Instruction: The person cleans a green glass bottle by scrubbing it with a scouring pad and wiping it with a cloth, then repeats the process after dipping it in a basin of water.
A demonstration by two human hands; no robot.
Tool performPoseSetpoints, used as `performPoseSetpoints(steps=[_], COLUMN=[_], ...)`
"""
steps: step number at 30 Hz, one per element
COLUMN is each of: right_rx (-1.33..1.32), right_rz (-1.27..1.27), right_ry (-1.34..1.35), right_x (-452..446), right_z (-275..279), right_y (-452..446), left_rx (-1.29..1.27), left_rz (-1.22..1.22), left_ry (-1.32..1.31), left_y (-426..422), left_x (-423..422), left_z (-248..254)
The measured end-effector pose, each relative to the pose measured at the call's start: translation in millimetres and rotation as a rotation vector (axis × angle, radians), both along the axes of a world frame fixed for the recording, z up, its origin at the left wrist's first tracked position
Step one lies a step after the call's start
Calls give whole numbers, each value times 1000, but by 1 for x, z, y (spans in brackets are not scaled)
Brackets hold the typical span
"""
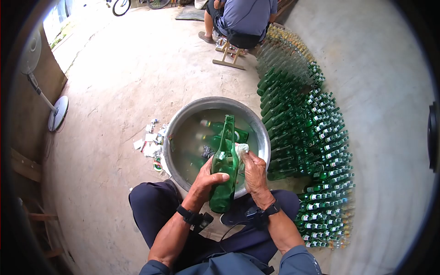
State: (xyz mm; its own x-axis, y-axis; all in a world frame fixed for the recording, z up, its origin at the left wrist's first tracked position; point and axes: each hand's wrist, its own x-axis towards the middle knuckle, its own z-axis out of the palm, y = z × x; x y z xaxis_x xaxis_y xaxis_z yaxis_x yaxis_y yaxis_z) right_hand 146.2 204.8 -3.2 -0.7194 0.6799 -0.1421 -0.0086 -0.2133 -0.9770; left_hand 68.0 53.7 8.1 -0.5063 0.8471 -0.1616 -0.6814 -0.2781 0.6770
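A green glass bottle [224, 176] stands nearly upright over the near rim of a big metal basin [172, 117]. My left hand [204, 182] is wrapped round its lower body, thumb across the front. At the bottle's right side, my right hand [255, 172] pinches a crumpled whitish piece [241, 149], perhaps wet paper or cloth, close to the bottle's shoulder. Murky water fills the basin. More green bottles [213, 124] lie in it, partly under the surface, along with a dark scouring pad [208, 152].
Scraps of peeled labels [152, 142] lie left of the basin. Rows of green bottles [293, 133] line the wall on the right. A person [245, 20] sits on a wooden stool [229, 62] ahead. A standing fan [57, 112] is at far left.
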Motion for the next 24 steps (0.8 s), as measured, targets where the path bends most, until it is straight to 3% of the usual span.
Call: performPoseSetpoints(steps=[3,5,9,19,24], right_rx=[29,205,491,316,298], right_rz=[-5,67,24,165,365], right_ry=[-54,-15,-89,-210,-232], right_x=[3,3,-1,21,38], right_z=[-10,-14,-1,20,35], right_y=[9,13,11,15,29], left_rx=[18,-3,-25,-13,21], left_rz=[-46,-22,43,119,104], left_ry=[17,118,69,124,53], left_y=[0,3,4,0,-3], left_x=[4,6,7,-2,-4], left_z=[0,-6,2,13,15])
